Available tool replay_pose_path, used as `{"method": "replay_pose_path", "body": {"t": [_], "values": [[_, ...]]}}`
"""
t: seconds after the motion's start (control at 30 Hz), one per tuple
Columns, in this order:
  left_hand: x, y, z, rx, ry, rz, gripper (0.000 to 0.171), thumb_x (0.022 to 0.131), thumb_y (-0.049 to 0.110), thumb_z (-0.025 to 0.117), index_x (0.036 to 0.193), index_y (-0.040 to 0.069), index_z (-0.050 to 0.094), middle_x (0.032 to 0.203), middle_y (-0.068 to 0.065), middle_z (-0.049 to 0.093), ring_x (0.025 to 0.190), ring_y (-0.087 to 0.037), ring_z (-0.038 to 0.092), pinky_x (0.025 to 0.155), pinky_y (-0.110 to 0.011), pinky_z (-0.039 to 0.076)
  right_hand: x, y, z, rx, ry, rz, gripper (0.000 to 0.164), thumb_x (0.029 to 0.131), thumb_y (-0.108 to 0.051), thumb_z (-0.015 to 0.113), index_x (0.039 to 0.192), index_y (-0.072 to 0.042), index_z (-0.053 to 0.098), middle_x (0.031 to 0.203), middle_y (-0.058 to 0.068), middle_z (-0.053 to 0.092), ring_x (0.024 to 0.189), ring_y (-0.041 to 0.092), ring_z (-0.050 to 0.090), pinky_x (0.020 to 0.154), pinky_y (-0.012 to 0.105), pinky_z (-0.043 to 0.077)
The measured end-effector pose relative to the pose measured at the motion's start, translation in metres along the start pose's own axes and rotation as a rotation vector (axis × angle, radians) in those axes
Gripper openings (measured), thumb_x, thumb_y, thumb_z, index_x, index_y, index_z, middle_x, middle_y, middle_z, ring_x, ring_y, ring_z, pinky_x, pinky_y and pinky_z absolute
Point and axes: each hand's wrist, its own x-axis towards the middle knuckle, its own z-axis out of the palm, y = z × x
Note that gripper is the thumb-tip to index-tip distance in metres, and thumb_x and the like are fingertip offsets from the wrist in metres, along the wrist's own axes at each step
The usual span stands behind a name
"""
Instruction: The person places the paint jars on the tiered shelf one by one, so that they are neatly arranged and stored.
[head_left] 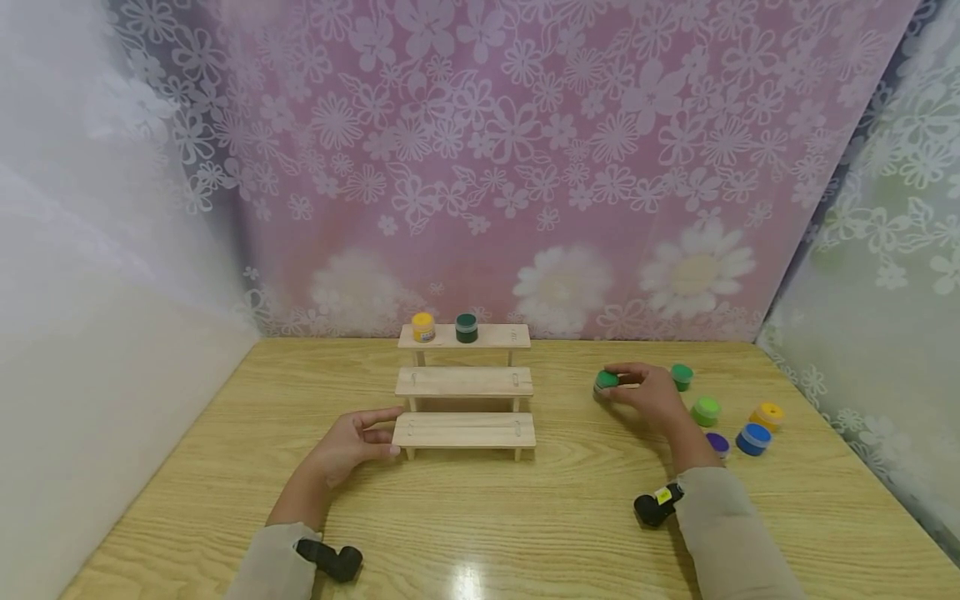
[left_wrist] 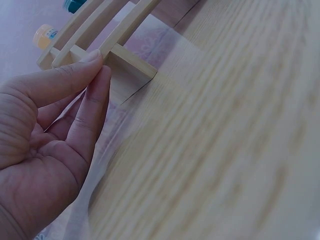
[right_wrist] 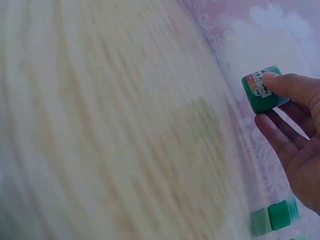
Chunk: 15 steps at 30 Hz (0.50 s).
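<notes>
A three-tier wooden step rack (head_left: 465, 430) stands on the table. My left hand (head_left: 351, 448) grips the left end of its lowest step; in the left wrist view the thumb and fingers (left_wrist: 90, 107) pinch the board's end. To the right of the rack, my right hand (head_left: 651, 398) holds a small green paint jar (head_left: 606, 382) between thumb and fingers. Its printed label shows beside the thumb in the right wrist view, where the jar (right_wrist: 260, 95) appears over the backdrop. On the top step sit a yellow jar (head_left: 423, 327) and a dark green jar (head_left: 467, 328).
Right of my right hand stand several more jars: green (head_left: 682, 377), light green (head_left: 706, 411), orange-yellow (head_left: 767, 416), blue (head_left: 753, 438) and purple (head_left: 717, 444), the last partly behind my forearm. A flowered curtain (head_left: 480, 167) hangs behind the wooden table (head_left: 465, 533).
</notes>
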Motion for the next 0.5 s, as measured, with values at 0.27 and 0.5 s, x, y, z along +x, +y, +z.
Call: {"method": "replay_pose_path", "body": {"t": [0.27, 0.5], "values": [[0.0, 0.0, 0.0, -0.01, 0.006, -0.007, 0.072, 0.08, -0.005, 0.077, 0.143, -0.007, 0.043, 0.106, -0.017, 0.069, 0.093, -0.021, 0.068, 0.076, -0.032, 0.056, 0.0, -0.01, 0.003, -0.022, 0.014, -0.03, 0.054, 0.086, -0.032, 0.077, 0.132, -0.009, 0.062, 0.121, 0.02, 0.062, 0.118, 0.039, 0.053, 0.088, 0.048, 0.051], [0.0, -0.001, 0.0, -0.012, -0.007, 0.005, 0.072, 0.08, -0.005, 0.076, 0.143, -0.008, 0.042, 0.108, -0.02, 0.068, 0.094, -0.022, 0.068, 0.077, -0.033, 0.056, 0.001, -0.019, 0.006, 0.0, 0.015, -0.045, 0.054, 0.083, -0.035, 0.079, 0.129, -0.011, 0.064, 0.124, 0.018, 0.06, 0.119, 0.038, 0.053, 0.089, 0.05, 0.051]]}}
